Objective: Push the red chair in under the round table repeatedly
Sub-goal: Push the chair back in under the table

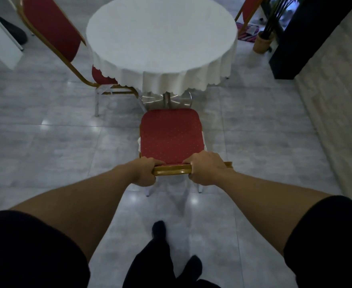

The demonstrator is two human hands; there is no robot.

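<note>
The red chair (171,136) stands in front of me with its dotted red seat facing the round table (160,36), which wears a white scalloped cloth. The seat's front edge sits near the table's shiny metal base (166,100), outside the cloth's rim. My left hand (145,171) and my right hand (206,170) both grip the gold top rail of the chair's backrest (172,169), one at each end. The backrest's face is hidden from this angle.
A second red chair (54,34) with a gold frame is tucked at the table's left side. A third red chair (248,7) stands at the far right. A potted plant (263,42) and a dark pillar (301,38) stand right of the table. The floor is glossy grey tile.
</note>
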